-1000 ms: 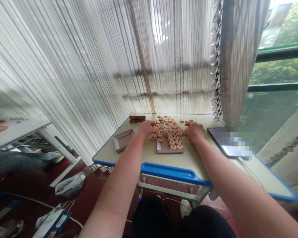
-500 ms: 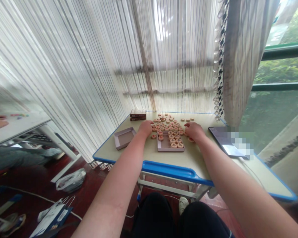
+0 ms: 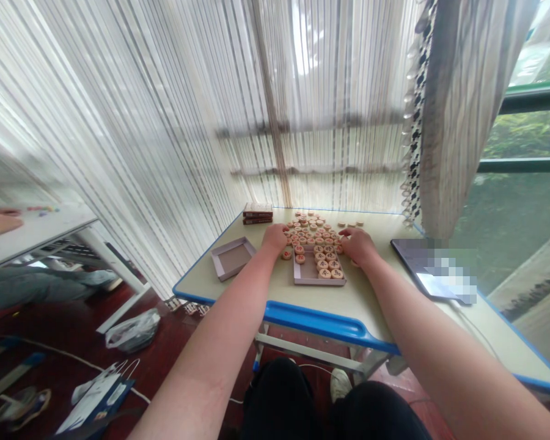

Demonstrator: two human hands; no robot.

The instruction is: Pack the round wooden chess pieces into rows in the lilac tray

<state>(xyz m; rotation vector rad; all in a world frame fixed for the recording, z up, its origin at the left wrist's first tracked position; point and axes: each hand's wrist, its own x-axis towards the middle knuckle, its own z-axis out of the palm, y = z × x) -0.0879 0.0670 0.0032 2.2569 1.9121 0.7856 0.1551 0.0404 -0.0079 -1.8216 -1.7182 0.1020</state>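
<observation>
Several round wooden pieces (image 3: 313,227) with red and dark characters lie loose, crowded together on the pale table. In front of them stands a shallow box (image 3: 309,272); dark-marked pieces fill its right side and two red-marked ones are at its left. At the left edge of the loose pieces is my left hand (image 3: 275,238), its fingers bent at a piece and partly hidden. My right hand (image 3: 357,244) reaches in from the right, fingertips at the pieces beside the box's back right corner; whether it grips one is too small to tell.
An open tray-like lid (image 3: 233,260) lies left of the box, and stacked small boxes (image 3: 257,212) stand at the back left. A tablet (image 3: 421,269) with a cable lies on the right. Another person's hand (image 3: 0,223) rests over a table at far left.
The view has shifted slightly, moving the table a little right and down in the picture. My right hand's fingers have come a little nearer the pieces by the box.
</observation>
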